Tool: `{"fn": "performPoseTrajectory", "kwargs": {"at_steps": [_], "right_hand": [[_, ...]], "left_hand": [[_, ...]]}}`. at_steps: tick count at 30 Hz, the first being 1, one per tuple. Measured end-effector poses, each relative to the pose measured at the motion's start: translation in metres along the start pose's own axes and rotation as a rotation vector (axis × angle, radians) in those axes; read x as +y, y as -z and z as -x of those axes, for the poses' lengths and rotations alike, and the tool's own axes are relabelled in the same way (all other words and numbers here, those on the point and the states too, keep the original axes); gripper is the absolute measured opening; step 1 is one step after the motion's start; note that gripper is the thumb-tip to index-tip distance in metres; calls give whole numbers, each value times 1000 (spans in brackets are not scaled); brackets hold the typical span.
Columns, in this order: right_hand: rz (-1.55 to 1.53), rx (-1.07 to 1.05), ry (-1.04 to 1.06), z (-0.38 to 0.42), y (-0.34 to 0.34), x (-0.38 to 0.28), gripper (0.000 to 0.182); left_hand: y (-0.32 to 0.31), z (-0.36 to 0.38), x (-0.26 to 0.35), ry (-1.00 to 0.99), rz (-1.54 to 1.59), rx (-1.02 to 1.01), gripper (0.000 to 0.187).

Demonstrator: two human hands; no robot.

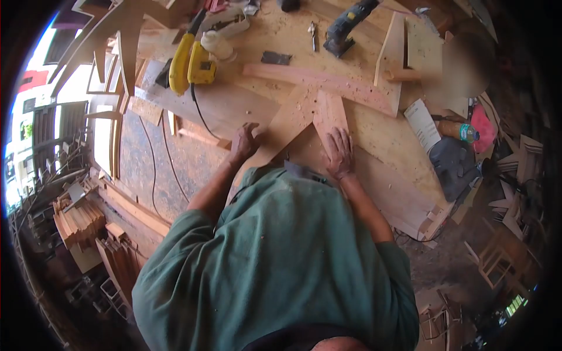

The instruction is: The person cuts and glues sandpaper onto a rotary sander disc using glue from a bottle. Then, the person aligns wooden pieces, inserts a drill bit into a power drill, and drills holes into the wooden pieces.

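Three flat wooden pieces meet on the workbench: a pinkish crosspiece [319, 80], a wide angled leg [285, 127] and a shorter leg [331, 114]. Small dark holes show near where the legs meet. My right hand [338, 151] lies flat over the lower end of the shorter leg, fingers a little spread. Just left of the wide leg is my left hand [244, 142], its fingers loosely curled and apart, with nothing seen in them.
A yellow power tool [202, 65] with a black cord, a white bottle [217, 44], a drill bit [313, 36] and a dark cordless drill [345, 29] lie at the back of the bench [269, 202]. Paper [422, 125], a plastic bottle [458, 131] and wood offcuts are at the right.
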State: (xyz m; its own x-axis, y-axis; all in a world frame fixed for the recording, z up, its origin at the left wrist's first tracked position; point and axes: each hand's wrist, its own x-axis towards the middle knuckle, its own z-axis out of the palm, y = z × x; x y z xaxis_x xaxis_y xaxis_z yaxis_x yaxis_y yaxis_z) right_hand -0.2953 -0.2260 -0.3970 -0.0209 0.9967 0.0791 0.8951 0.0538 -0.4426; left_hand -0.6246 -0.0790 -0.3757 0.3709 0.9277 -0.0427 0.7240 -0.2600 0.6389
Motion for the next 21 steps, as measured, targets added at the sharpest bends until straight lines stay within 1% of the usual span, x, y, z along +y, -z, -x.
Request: {"fn": "performPoseTrajectory", "kwargs": {"at_steps": [3, 4, 7, 10, 11, 13, 14, 16, 18, 19, 21], "right_hand": [[-31, 31, 9, -12, 8, -1, 69], [-53, 29, 9, -18, 9, -3, 70], [-86, 107, 46, -46, 12, -3, 74], [-51, 67, 32, -62, 5, 1, 76], [-28, 48, 25, -64, 2, 1, 77], [-30, 58, 16, -63, 0, 0, 73], [-42, 64, 14, -64, 1, 0, 72], [-58, 96, 29, -65, 3, 1, 68], [-77, 114, 42, -67, 3, 1, 67], [-86, 120, 48, -67, 5, 1, 67], [-84, 94, 37, -66, 11, -2, 67]], "left_hand": [[-6, -12, 1, -128, 69, 76, 39], [-4, -15, 10, -99, 68, 82, 39], [-6, -38, 27, -127, 142, 119, 39], [4, -79, 59, -126, 120, 18, 43], [5, -93, 70, -129, 129, 13, 44], [3, -123, 89, -128, 152, -8, 45], [-6, -140, 89, -192, 164, 35, 50], [-28, -176, 93, -237, 233, 103, 58], [-35, -218, 110, -251, 211, 27, 67], [-45, -238, 114, -196, 232, -3, 73], [-65, -274, 131, -222, 330, 41, 83]]}}
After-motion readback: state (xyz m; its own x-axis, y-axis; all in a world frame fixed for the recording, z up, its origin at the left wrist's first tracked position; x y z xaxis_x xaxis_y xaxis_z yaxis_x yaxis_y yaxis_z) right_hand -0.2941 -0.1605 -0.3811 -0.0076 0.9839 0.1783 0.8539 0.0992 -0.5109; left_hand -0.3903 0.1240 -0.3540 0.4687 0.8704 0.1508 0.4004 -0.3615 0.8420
